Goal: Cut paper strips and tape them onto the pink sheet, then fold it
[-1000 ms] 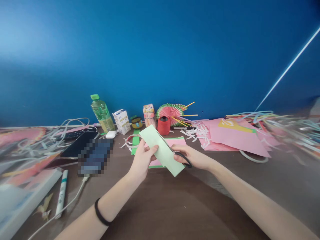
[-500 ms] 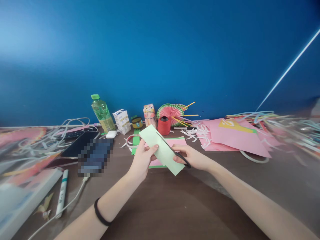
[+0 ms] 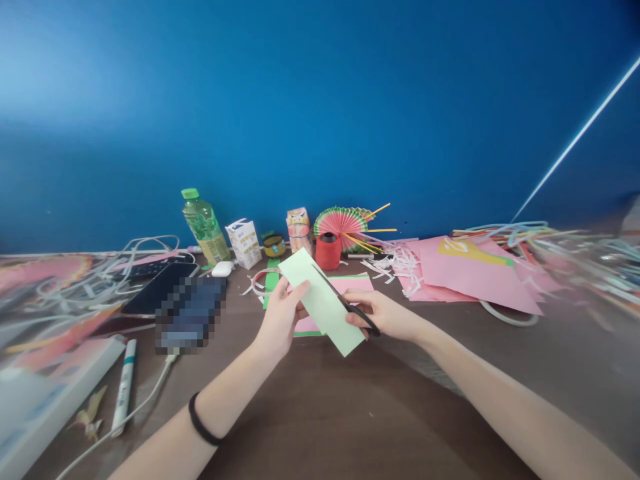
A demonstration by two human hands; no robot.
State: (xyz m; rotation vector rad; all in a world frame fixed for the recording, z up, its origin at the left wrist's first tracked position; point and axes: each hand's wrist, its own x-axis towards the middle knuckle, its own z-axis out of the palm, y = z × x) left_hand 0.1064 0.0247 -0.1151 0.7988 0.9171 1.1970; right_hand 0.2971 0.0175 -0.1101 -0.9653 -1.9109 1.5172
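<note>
My left hand (image 3: pixel 284 312) pinches a light green paper strip (image 3: pixel 320 300) by its left edge, thumb on top. The strip is held tilted above the table. My right hand (image 3: pixel 387 315) grips black-handled scissors (image 3: pixel 364 319); their blades lie along the strip's upper right edge, pointing away from me. Whether the blades are parted is hard to see. Behind and under the strip lies a pink sheet with green edges (image 3: pixel 357 283), partly hidden by the hands and strip.
At the back stand a green bottle (image 3: pixel 205 227), a white carton (image 3: pixel 244 243), a red roll (image 3: pixel 329 253) and a paper fan (image 3: pixel 343 220). Pink papers (image 3: pixel 465 273) and white shreds lie right. Left are phones (image 3: pixel 193 313), a marker (image 3: pixel 125 387) and a cable (image 3: pixel 143 400).
The strip's near end has shifted slightly left and toward me. My left thumb has slid back toward the strip's left edge. My right hand and the scissors have barely moved.
</note>
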